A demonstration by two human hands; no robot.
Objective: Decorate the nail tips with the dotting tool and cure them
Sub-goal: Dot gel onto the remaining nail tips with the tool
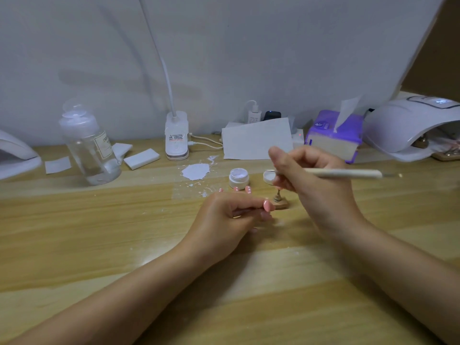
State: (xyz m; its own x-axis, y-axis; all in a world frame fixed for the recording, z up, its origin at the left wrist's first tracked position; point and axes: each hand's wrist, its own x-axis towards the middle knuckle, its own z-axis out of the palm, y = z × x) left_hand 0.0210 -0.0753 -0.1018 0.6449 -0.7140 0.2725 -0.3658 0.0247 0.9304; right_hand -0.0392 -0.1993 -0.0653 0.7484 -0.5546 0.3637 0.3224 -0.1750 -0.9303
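A light wooden table (99, 232) fills the lower frame. At far right sits a white domed curing lamp (408, 130). Right of centre, the right hand (316, 185) grips a slim white dotting tool (348, 173), lying nearly level. At centre, the left hand (231, 220) pinches a pink nail tip (266, 204) beside a small open white jar (239, 178).

Bottle label (103, 144): starts with "IM"; remaining letters too blurred to read.
Lamp base (176, 137): small sticker with red and dark print, illegible.
White charger plug (254, 118): faint grey print, illegible.
Curing lamp display (441, 101): lit, digits not readable.
Purple tissue pack (323, 125): small mark on top, illegible.
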